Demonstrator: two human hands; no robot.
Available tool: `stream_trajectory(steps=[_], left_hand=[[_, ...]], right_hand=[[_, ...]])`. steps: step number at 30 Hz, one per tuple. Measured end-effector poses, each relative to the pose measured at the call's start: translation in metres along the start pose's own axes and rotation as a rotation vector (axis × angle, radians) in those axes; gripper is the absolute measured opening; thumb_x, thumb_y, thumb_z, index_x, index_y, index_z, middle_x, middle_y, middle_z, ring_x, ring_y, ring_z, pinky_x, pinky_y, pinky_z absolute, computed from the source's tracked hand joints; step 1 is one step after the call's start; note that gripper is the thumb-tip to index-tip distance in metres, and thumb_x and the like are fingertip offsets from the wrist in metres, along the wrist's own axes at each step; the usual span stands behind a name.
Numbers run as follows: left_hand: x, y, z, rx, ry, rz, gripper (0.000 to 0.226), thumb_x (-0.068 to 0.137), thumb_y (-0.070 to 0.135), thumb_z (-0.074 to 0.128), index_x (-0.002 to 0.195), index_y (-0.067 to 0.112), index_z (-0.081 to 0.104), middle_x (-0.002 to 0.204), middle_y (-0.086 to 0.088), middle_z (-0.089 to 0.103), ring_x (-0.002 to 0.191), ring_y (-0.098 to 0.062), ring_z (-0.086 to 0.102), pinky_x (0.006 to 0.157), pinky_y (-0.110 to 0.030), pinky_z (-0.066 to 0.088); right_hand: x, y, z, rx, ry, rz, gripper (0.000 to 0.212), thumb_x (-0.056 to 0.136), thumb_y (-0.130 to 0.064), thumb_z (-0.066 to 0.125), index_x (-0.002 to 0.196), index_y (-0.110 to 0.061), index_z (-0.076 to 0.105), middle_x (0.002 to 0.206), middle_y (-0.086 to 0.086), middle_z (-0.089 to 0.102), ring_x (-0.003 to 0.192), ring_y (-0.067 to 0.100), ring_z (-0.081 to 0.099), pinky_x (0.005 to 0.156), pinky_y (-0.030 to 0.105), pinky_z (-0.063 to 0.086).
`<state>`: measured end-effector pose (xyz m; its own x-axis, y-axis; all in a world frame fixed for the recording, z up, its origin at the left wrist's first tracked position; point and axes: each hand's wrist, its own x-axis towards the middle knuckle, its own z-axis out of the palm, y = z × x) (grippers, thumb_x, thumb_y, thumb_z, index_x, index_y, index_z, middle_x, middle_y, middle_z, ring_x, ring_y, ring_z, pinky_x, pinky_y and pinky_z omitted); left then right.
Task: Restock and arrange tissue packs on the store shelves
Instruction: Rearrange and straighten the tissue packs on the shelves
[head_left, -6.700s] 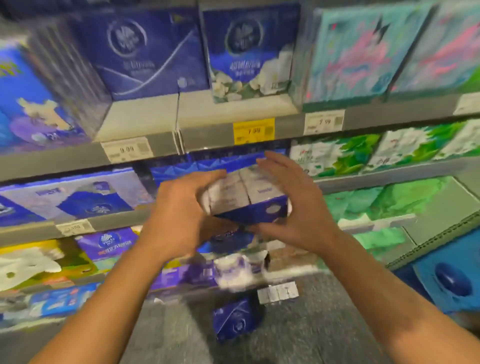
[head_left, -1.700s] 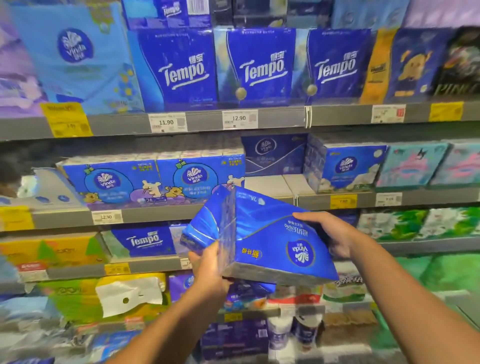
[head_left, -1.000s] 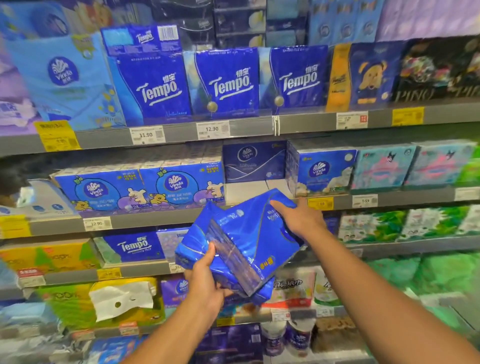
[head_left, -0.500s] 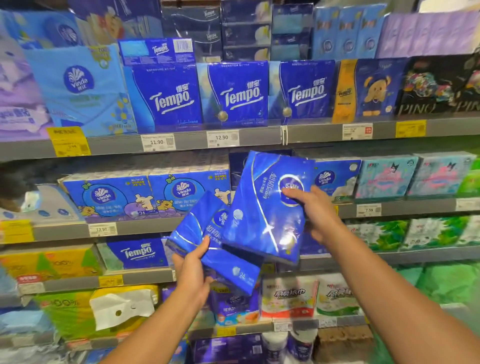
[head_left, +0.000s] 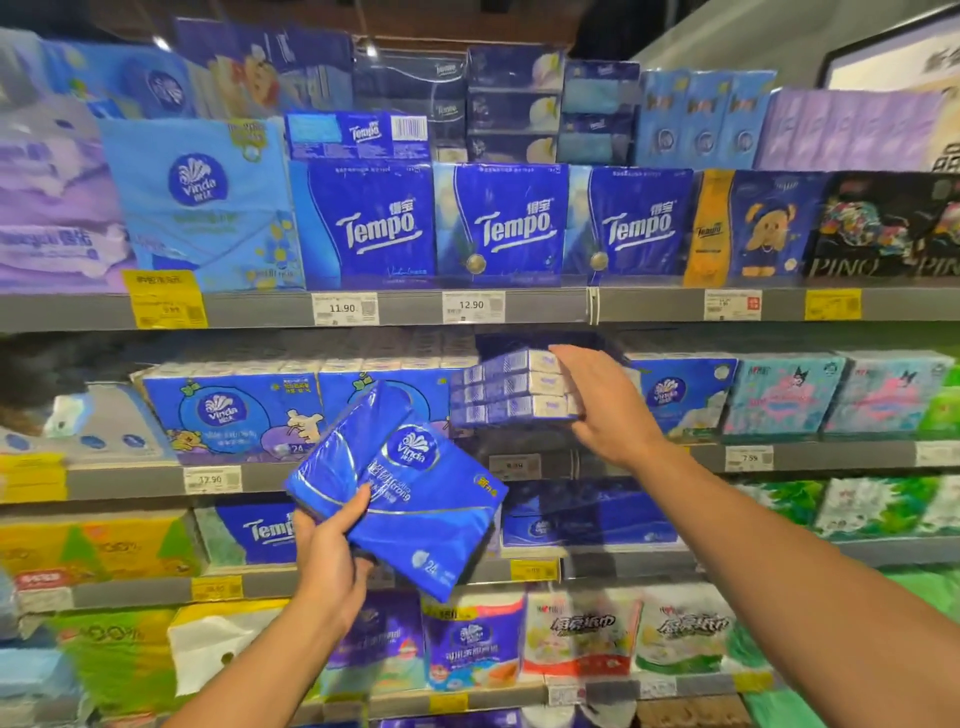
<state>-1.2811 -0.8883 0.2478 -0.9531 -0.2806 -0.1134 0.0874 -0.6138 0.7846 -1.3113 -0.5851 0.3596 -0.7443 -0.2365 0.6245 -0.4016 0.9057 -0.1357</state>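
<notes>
Left hand (head_left: 332, 545) grips a blue Vinda pack (head_left: 405, 493), tilted, in front of the shelves; right hand (head_left: 597, 402) grasps a second pack (head_left: 511, 389) end-on at the middle shelf (head_left: 831, 454). Second pack sits between the bear-print Vinda packs (head_left: 234, 415) and a flower-print pack (head_left: 680, 395).

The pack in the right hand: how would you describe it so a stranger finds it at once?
Find the second shelf, under the Tempo packs. The right hand holds a tissue pack in the gap there. Unlike its neighbours, it shows stacked white-and-purple ends, no logo.
</notes>
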Motion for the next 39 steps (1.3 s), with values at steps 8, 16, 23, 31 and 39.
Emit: stream_trajectory(steps=[8,16,23,31,39], left_hand=[[0.003,-0.003,0.009,-0.098,-0.151,0.062,0.051,0.082,0.004,0.064,0.127,0.028,0.056,0.131,-0.006,0.066,0.102,-0.02,0.07,0.083,-0.041,0.06],[0.0,-0.027,0.029,-0.107,-0.188,0.029,0.069,0.078,0.007,0.065,0.144,0.013,0.045,0.134,-0.011,0.063,0.104,-0.024,0.07,0.081,-0.042,0.061],[0.0,-0.046,0.036,-0.104,-0.152,0.006,0.097,0.06,0.024,0.09,0.145,0.011,0.044,0.137,-0.014,0.06,0.117,-0.032,0.064,0.086,-0.046,0.059],[0.008,-0.046,0.035,-0.111,-0.143,-0.011,0.108,0.05,0.027,0.095,0.145,0.012,0.045,0.136,-0.015,0.061,0.114,-0.032,0.066,0.08,-0.045,0.06],[0.02,-0.052,0.036,-0.181,-0.149,-0.01,0.094,0.062,0.02,0.087,0.145,0.012,0.044,0.137,-0.016,0.06,0.117,-0.035,0.063,0.088,-0.05,0.057]], right_hand=[[0.001,0.042,0.01,-0.258,-0.045,-0.134,0.101,0.061,-0.01,0.079,0.151,-0.011,0.032,0.139,0.014,0.049,0.124,0.035,0.047,0.104,0.049,0.039],[0.006,0.04,0.01,-0.273,0.042,-0.109,0.109,0.064,-0.017,0.081,0.156,-0.014,0.023,0.135,0.015,0.048,0.12,0.035,0.046,0.096,0.049,0.039],[-0.003,0.042,0.021,-0.29,0.135,-0.084,0.108,0.065,-0.019,0.081,0.156,-0.014,0.023,0.136,0.015,0.047,0.119,0.035,0.045,0.098,0.05,0.036],[0.042,0.03,0.061,-0.392,-0.042,-0.052,0.106,0.069,-0.027,0.084,0.155,-0.021,0.022,0.142,0.012,0.044,0.124,0.033,0.043,0.106,0.049,0.031],[0.111,0.057,0.089,-0.369,-0.271,0.06,0.039,0.089,-0.017,0.063,0.127,-0.022,0.057,0.12,0.012,0.066,0.112,0.036,0.061,0.089,0.04,0.048]])
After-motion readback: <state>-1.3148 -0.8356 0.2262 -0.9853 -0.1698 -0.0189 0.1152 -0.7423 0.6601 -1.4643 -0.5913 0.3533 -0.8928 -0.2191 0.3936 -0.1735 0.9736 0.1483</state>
